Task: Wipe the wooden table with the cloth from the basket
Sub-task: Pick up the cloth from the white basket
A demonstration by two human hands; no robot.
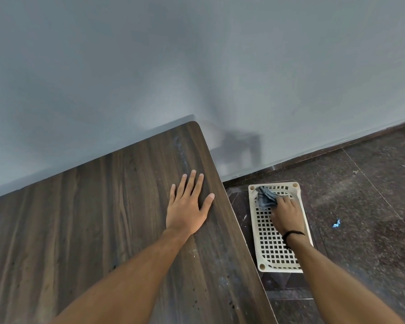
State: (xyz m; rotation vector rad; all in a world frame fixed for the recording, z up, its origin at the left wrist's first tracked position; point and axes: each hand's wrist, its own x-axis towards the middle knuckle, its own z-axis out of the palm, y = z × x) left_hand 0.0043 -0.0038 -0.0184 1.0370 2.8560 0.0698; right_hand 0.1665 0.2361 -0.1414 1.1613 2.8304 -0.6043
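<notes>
Head view: the left hand (187, 206) lies flat on the dark wooden desk (80, 230) near its right edge. Its fingers (192, 183) are straight and slightly spread, released and grasping nothing. The desk runs out of the picture at the left and at the bottom, so only its far right corner shows whole. A pale, dusty smear (181, 148) streaks the wood beyond the fingertips.

The cream basket (257, 230), with a grid of square holes, sits on the dark stone floor (360, 183) just beside the desk. Its near right corner is hidden by the right forearm. The right hand (285, 216) reaches down into its far end and grips the grey-blue cloth (265, 198), which is bunched against the far left corner inside the basket. The knuckles face the camera; the fingertips are hidden under the hand and the cloth, so how deeply they close cannot be made out. A black band (292, 235) circles that wrist.

A small blue scrap (336, 223) lies on the floor, too blurred to identify. A grey wall (197, 54) stands behind.
</notes>
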